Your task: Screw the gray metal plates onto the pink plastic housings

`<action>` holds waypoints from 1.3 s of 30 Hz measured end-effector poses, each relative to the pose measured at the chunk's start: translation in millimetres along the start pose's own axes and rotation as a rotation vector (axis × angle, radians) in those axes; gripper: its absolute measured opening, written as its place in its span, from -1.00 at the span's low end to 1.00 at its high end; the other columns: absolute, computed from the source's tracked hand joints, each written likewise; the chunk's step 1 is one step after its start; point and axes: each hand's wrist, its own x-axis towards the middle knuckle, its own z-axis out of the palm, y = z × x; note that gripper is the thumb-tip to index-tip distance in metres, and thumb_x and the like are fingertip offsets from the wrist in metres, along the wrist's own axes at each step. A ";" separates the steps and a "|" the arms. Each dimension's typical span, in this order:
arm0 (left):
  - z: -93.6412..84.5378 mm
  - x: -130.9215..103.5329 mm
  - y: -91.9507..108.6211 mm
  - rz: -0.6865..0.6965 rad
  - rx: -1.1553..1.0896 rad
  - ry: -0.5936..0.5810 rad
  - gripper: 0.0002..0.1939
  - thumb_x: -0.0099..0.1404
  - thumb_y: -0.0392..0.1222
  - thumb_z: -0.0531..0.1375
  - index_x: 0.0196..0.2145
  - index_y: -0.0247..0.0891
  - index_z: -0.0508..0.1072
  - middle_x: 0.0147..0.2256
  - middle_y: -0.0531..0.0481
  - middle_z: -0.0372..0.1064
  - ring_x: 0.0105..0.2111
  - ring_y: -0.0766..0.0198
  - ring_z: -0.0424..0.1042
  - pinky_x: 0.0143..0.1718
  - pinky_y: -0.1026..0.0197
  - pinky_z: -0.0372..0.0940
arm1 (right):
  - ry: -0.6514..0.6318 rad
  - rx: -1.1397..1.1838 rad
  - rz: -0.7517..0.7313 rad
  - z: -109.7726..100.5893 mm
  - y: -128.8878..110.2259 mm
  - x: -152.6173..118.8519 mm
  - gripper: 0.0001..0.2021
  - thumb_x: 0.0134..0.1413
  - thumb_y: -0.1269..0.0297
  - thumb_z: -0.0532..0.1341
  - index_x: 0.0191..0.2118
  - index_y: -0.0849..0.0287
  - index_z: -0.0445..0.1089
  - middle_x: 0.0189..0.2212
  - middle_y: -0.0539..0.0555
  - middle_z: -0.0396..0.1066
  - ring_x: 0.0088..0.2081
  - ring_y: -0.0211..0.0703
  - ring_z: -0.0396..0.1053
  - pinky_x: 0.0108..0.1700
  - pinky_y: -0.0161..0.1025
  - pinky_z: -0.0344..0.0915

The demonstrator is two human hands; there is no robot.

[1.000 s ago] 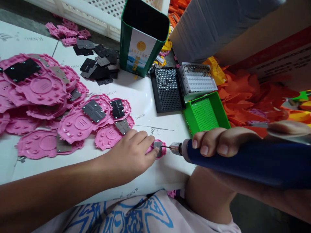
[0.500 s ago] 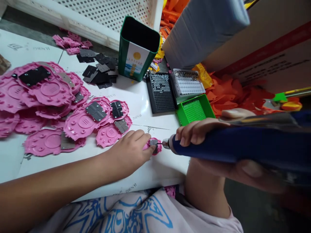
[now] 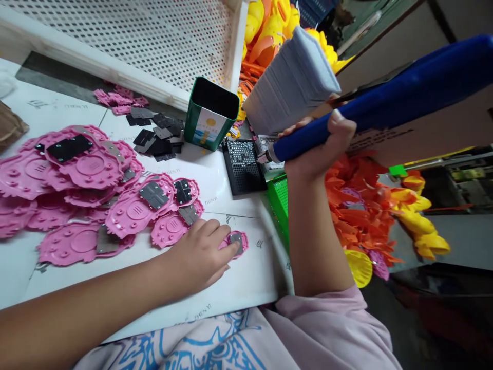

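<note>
My left hand (image 3: 210, 249) presses a small pink part (image 3: 242, 243) with a grey plate on it against the white table. My right hand (image 3: 327, 139) is wrapped round a blue electric screwdriver (image 3: 377, 103). The driver's tip is over the black perforated tray (image 3: 244, 167), which holds small screws in its upper part. A green box (image 3: 279, 203) is partly hidden behind my right forearm. Left of my left hand lie pink shell parts (image 3: 134, 209) with grey and black plates, some piled up.
Loose black and grey plates (image 3: 154, 141) lie by a dark green tin (image 3: 210, 115). Behind stand a white perforated crate (image 3: 138, 41) and a stack of pale blue-grey sheets (image 3: 288, 77). Orange parts (image 3: 362, 216) and yellow pieces (image 3: 423, 226) lie at the right.
My right hand has lifted the screwdriver off the small pink part and swung it up and away to the screw tray. My left hand stays on the part. The camera view has shifted.
</note>
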 end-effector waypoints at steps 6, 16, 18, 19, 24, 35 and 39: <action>1.7 -0.3 -0.4 -0.008 -0.005 0.002 -0.65 0.22 -0.16 0.29 -0.04 -0.20 0.40 -0.15 -0.13 0.34 -0.16 0.02 0.26 -0.15 0.03 0.14 | 0.014 0.017 0.014 -1.2 13.9 3.9 -0.78 -0.13 0.06 0.09 -0.34 0.02 0.18 -0.69 -0.18 0.24 -0.69 -0.26 0.28 -0.60 -0.30 0.24; 1.8 0.3 -0.2 -0.013 -0.008 0.003 -0.64 0.20 -0.18 0.30 -0.04 -0.21 0.39 -0.17 -0.11 0.34 -0.18 0.04 0.26 -0.18 0.05 0.14 | -0.044 -0.077 -0.030 -2.4 18.3 3.0 -0.77 -0.09 0.01 0.06 -0.37 0.03 0.12 -0.63 -0.14 0.14 -0.65 -0.27 0.27 -0.55 -0.29 0.24; 1.3 0.9 0.1 -0.015 -0.005 -0.003 -0.65 0.21 -0.18 0.30 -0.04 -0.20 0.40 -0.16 -0.11 0.34 -0.18 0.04 0.26 -0.18 0.05 0.15 | -0.028 -0.078 -0.017 -1.6 18.8 2.7 -0.77 -0.10 0.00 0.05 -0.40 0.04 0.12 -0.63 -0.13 0.14 -0.65 -0.28 0.27 -0.55 -0.29 0.24; 0.8 1.1 0.3 -0.016 -0.002 -0.004 -0.65 0.21 -0.18 0.30 -0.04 -0.20 0.40 -0.16 -0.11 0.35 -0.18 0.03 0.26 -0.18 0.05 0.15 | -0.012 -0.075 -0.010 -1.0 18.8 2.6 -0.77 -0.11 0.01 0.05 -0.42 0.05 0.12 -0.63 -0.12 0.15 -0.65 -0.28 0.27 -0.56 -0.30 0.23; -1.8 1.8 0.5 -0.021 0.008 -0.018 -0.69 0.22 -0.20 0.28 -0.07 -0.20 0.41 -0.15 -0.13 0.37 -0.16 0.01 0.27 -0.17 0.02 0.19 | 0.028 -0.028 0.023 0.5 13.3 3.4 -0.77 -0.18 0.03 0.08 -0.41 0.04 0.14 -0.66 -0.13 0.17 -0.67 -0.27 0.26 -0.59 -0.30 0.21; -2.4 3.1 1.4 -0.018 -0.008 0.013 -0.75 0.26 -0.27 0.22 -0.09 -0.27 0.46 -0.13 -0.18 0.40 -0.17 0.01 0.29 -0.16 0.01 0.22 | -0.193 0.057 0.088 -35.8 -54.6 -57.1 -0.69 -0.27 0.11 0.19 -0.30 0.05 0.45 -0.65 -0.04 0.37 -0.61 -0.18 0.27 -0.56 -0.17 0.26; -7.7 6.1 2.0 -0.030 -0.025 -0.022 -0.75 0.29 -0.28 0.18 -0.07 -0.30 0.47 -0.16 -0.19 0.42 -0.19 0.00 0.31 -0.20 0.00 0.26 | -0.397 0.154 0.231 -66.2 -69.2 -92.7 -0.61 -0.20 0.06 0.30 -0.19 0.11 0.48 -0.57 0.03 0.47 -0.56 -0.11 0.36 -0.45 -0.08 0.35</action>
